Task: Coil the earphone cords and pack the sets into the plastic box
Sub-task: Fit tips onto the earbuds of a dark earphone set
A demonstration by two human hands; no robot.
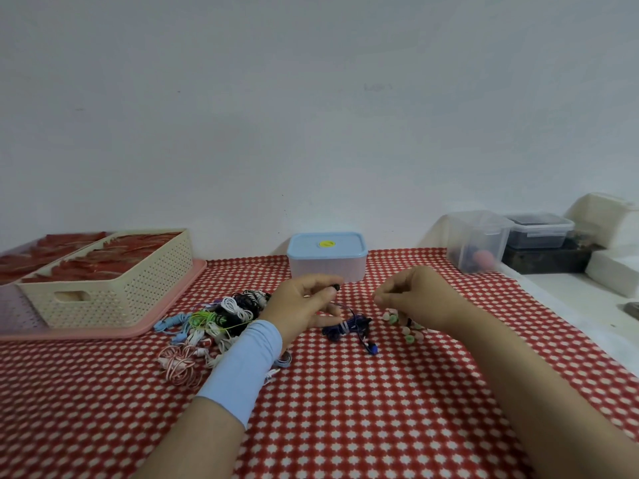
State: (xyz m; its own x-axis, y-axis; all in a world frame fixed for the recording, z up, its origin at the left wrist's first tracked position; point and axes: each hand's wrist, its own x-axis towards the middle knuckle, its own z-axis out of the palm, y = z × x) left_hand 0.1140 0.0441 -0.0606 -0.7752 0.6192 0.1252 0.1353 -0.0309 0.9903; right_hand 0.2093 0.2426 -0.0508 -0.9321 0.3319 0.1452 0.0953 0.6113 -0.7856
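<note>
Both hands are held low over the middle of the counter (345,409), which is covered by a red cloth with a white pattern. A black earbud (335,288) is pinched between thumb and forefinger of the left hand (304,302), whose wrist is wrapped in a pale blue sleeve (245,361). The fingers of the right hand (415,299) are curled with their tips drawn together; whether anything is gripped cannot be told. A dark blue earphone set (347,328) is seen lying on the cloth between the hands.

A tangled pile of earphones (221,316) is heaped just left of the left wrist. The plastic box (326,261), its blue lid on, is set at the far edge against a plain white wall (311,115). A cream basket (114,288) is carried on a pink tray (103,331) at the far left corner. Clear containers (475,240) are placed at the far right corner.
</note>
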